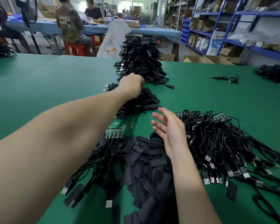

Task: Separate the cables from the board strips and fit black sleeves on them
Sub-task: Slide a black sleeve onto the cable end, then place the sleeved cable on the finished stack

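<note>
My left hand [132,84] reaches far forward onto a low heap of sleeved cables [141,102], its fingertips hidden among them, so what they hold cannot be made out. Beyond it rises a tall pile of finished black cables [141,57]. My right hand [168,130] hovers with fingers spread and holds nothing, above a heap of loose black sleeves [145,162]. A green board strip [114,133] with cables attached lies left of the sleeves. At the right lies a tangle of USB cables on board strips [220,143].
The green table [47,81] extends left and far. A single cable [228,78] and another black pile [273,73] lie at the far right. Two people sit at a blue table behind; blue shelving with boxes stands at the right.
</note>
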Motion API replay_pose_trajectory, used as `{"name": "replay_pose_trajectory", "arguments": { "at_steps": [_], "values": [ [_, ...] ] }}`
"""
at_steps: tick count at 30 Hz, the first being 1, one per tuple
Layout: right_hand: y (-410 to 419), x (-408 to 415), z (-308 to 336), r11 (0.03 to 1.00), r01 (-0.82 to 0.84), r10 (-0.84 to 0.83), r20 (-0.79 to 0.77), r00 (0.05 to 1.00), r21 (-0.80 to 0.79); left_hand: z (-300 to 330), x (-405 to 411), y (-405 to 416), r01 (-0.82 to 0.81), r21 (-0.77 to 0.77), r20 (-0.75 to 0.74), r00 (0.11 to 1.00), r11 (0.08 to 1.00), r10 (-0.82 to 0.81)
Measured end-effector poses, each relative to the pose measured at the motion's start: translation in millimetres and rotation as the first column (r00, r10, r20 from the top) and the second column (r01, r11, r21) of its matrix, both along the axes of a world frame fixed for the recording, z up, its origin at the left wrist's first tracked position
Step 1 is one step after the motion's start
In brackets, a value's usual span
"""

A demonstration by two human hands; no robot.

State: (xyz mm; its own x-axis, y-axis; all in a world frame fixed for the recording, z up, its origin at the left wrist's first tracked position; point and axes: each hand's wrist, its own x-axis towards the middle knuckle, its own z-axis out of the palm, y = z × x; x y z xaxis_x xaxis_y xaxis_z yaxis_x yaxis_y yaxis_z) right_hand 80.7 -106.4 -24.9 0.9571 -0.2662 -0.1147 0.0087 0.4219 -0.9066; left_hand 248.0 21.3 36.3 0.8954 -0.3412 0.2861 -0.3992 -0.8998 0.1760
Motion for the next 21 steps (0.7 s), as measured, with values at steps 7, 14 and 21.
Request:
{"name": "replay_pose_trajectory", "arguments": {
  "at_steps": [7,14,21],
  "values": [
    [2,1,1,0.999,-0.024,0.024,-0.014,1.000,-0.042,-14,-1,18,0.096,-0.147,0.109,0.991,0.985,-0.080],
    [2,-1,4,0.999,-0.022,0.021,-0.021,1.000,-0.045,-28,-86,44,0.171,-0.515,0.273,0.962,0.840,-0.028],
    [9,-4,3,0.916,-0.097,0.093,-0.028,0.995,-0.389,-61,-139,72,-0.162,-0.232,-0.115,0.984,0.959,0.138]
  ]
}}
